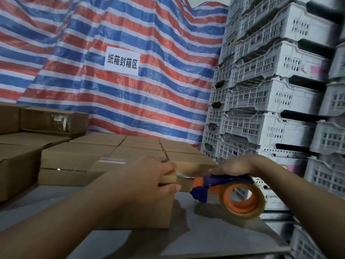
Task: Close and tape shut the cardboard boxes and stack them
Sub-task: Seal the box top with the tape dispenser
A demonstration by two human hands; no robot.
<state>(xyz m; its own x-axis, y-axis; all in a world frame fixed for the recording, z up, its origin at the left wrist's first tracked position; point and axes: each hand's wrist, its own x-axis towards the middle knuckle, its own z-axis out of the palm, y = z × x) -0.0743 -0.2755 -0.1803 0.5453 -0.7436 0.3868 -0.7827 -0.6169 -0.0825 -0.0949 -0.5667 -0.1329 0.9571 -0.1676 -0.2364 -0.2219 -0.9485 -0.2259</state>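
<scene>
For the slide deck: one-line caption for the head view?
Left hand steadies a cardboard box; right hand holds a tape dispenser.

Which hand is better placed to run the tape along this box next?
Right. The right hand already grips the tape dispenser beside the box, while the left hand steadies its edge.

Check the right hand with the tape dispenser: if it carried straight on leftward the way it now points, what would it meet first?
Probably the cardboard box that the left hand holds. The right hand grips the tape dispenser, whose blue nose points at the box's right edge; depth is uncertain, so the gap is unclear.
</scene>
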